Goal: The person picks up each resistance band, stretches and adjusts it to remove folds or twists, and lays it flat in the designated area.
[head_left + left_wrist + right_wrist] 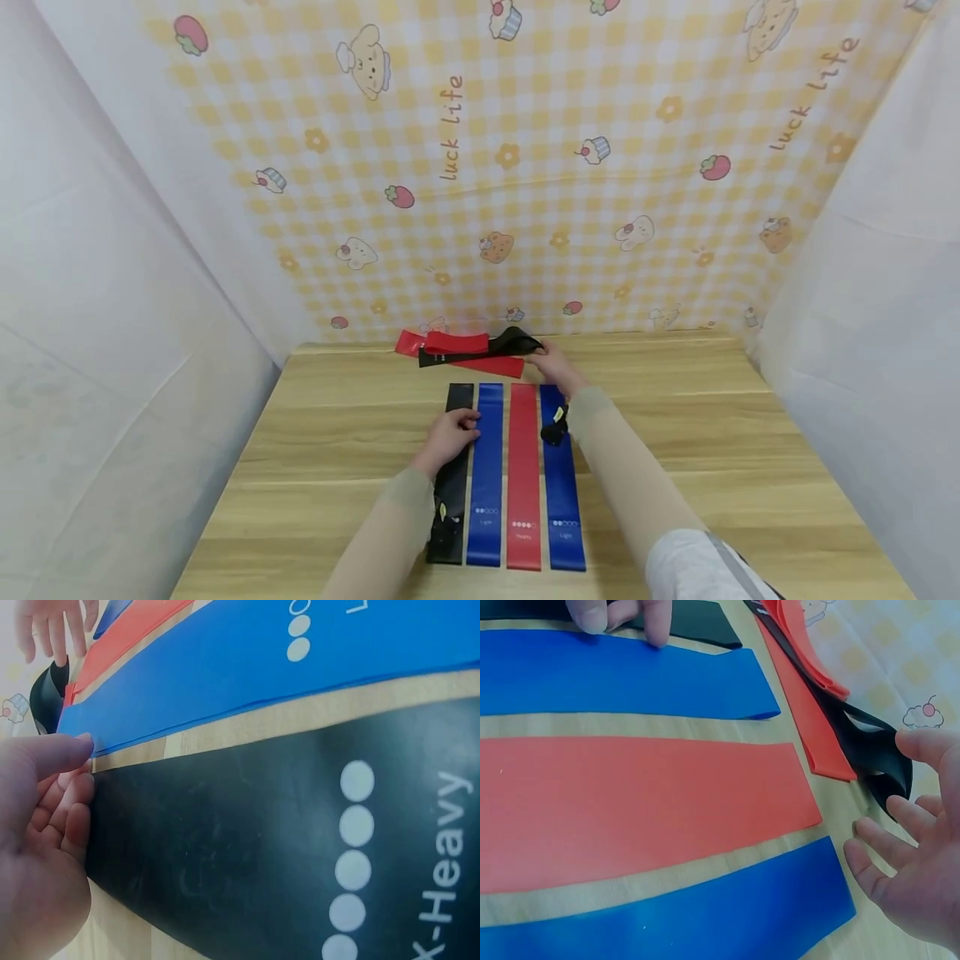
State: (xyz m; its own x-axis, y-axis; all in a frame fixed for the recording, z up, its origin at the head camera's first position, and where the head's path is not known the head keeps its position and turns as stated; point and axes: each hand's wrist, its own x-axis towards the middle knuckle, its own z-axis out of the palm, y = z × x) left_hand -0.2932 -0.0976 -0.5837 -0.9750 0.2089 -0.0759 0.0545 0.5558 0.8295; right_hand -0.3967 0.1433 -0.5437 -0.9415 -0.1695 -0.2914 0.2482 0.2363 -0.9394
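Observation:
Resistance bands lie flat side by side on the table: a black band [452, 475] marked X-Heavy, a blue band [486, 475] marked Light, a red band [523, 475] marked Heavy, and a second blue band [561, 492] at the right. Over the black band, my left hand [452, 432] rests its thumb and fingertips along the near blue band's edge, fingers loosely bent. At the back, my right hand [922, 832] has spread fingers; its thumb and a fingertip meet the looped end of another black band [874, 746]. That band lies across red bands [799, 712].
Behind the wood-grain table [660, 433] hangs a yellow checked cloth [570, 208] with cartoon prints. White sheets [112, 333] close off both sides. A small black device [555, 429] sits by the right wrist, over the right blue band.

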